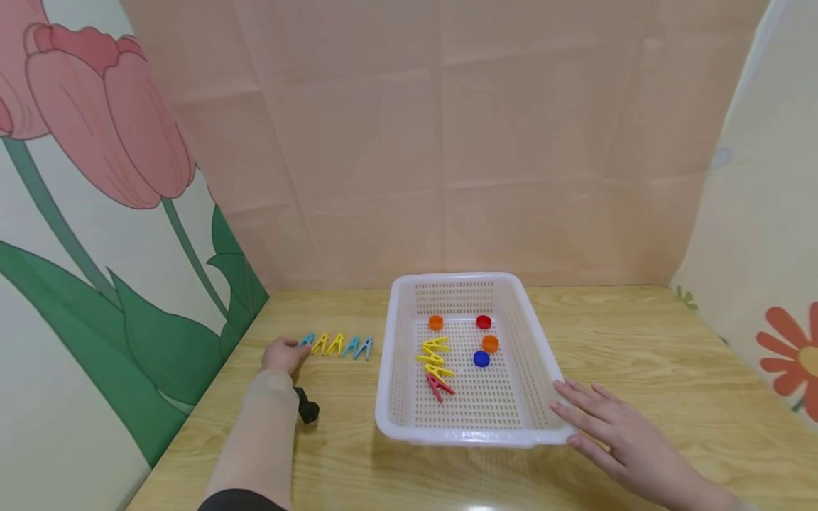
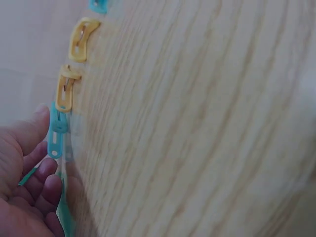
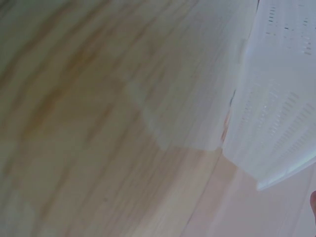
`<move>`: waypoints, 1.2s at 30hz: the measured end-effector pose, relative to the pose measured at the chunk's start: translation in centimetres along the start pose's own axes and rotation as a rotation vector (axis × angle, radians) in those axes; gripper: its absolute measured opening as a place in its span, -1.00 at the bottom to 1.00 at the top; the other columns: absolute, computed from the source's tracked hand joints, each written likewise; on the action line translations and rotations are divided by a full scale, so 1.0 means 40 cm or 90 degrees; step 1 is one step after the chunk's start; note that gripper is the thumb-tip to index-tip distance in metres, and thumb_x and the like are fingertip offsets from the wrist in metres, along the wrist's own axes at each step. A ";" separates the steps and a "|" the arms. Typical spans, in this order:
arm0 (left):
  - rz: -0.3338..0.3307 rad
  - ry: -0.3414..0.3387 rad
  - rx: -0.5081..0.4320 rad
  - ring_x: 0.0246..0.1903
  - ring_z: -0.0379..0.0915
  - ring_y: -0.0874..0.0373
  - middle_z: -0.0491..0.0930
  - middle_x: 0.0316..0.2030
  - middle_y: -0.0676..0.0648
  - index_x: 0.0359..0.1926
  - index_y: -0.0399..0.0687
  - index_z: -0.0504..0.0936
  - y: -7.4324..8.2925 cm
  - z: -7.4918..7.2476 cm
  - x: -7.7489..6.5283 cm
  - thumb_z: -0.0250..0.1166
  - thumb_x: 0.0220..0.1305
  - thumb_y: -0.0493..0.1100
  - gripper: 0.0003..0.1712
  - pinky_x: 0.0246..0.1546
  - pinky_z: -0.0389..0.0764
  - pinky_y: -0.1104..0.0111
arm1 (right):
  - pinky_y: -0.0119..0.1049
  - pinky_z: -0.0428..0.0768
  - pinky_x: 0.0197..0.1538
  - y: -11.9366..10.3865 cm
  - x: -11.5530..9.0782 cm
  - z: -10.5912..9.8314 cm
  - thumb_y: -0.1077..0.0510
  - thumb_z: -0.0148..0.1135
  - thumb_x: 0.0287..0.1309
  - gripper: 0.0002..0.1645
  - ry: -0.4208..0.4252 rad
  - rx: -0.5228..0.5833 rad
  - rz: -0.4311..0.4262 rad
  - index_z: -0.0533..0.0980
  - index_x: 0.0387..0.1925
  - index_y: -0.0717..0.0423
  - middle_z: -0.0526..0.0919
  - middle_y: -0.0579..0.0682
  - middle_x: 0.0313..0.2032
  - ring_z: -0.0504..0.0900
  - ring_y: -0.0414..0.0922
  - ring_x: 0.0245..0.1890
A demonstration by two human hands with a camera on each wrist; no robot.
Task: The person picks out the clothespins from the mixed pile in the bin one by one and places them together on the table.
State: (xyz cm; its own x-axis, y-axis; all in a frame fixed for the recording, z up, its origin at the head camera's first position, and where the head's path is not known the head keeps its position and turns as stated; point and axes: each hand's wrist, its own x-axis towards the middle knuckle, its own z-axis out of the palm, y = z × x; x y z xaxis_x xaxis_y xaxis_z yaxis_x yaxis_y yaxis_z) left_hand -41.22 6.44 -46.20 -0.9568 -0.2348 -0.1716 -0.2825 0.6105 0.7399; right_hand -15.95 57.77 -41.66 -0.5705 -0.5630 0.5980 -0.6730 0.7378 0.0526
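At the left end of a row of clothespins, my left hand has its thumb and curled fingers at a blue clothespin. The left wrist view shows the thumb close along the side of that blue clothespin, other fingers curled below. Two yellow clothespins and two more blue ones continue the row rightward. My right hand has its fingers extended, fingertips on the right rim of a white perforated plastic basket. In the right wrist view only a fingertip shows.
Inside the basket lie three yellow clothespins, a red clothespin, and orange, red and blue round caps. A wooden table supports everything, with a cloth-covered wall behind it.
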 end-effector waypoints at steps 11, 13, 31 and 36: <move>0.028 0.005 -0.030 0.24 0.22 -0.26 0.35 0.25 -0.30 0.25 -0.19 0.41 0.019 -0.022 0.000 0.17 0.35 0.04 -0.43 0.23 0.12 -0.12 | -0.31 -0.08 0.42 0.000 0.000 -0.004 -0.21 -0.19 0.44 -0.38 -0.023 0.004 0.016 0.50 0.19 0.10 0.44 0.13 0.26 0.18 -0.15 0.39; 0.029 0.012 -0.032 0.24 0.22 -0.24 0.35 0.26 -0.27 0.26 -0.14 0.41 0.024 -0.025 0.000 0.17 0.35 0.08 -0.42 0.23 0.06 -0.15 | -0.31 -0.08 0.42 0.001 -0.001 -0.004 -0.21 -0.19 0.44 -0.38 -0.024 0.003 0.017 0.50 0.19 0.09 0.44 0.13 0.26 0.18 -0.15 0.39; 0.145 0.000 -0.054 0.05 0.36 -0.12 0.43 0.10 -0.23 0.26 -0.17 0.42 0.132 -0.029 -0.025 0.19 0.34 0.08 -0.40 0.06 0.39 0.05 | -0.31 -0.07 0.42 0.001 0.000 -0.003 -0.22 -0.21 0.44 -0.38 -0.017 0.002 0.012 0.52 0.18 0.08 0.45 0.12 0.25 0.19 -0.16 0.39; 0.152 -0.013 -0.066 0.05 0.35 -0.10 0.44 0.09 -0.18 0.24 -0.12 0.44 0.173 -0.022 -0.043 0.22 0.34 0.06 -0.44 0.08 0.38 0.07 | -0.31 -0.06 0.42 0.003 0.002 -0.005 -0.22 -0.20 0.44 -0.38 -0.018 0.003 0.014 0.51 0.19 0.08 0.45 0.12 0.25 0.19 -0.18 0.39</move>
State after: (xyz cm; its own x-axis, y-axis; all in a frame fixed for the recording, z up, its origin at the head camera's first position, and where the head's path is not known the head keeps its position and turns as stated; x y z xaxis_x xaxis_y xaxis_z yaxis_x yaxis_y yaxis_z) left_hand -41.46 10.40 -40.19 -0.9969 -0.0779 0.0039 -0.0410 0.5655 0.8238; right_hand -15.98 57.90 -41.45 -0.5978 -0.5569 0.5766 -0.6625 0.7482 0.0357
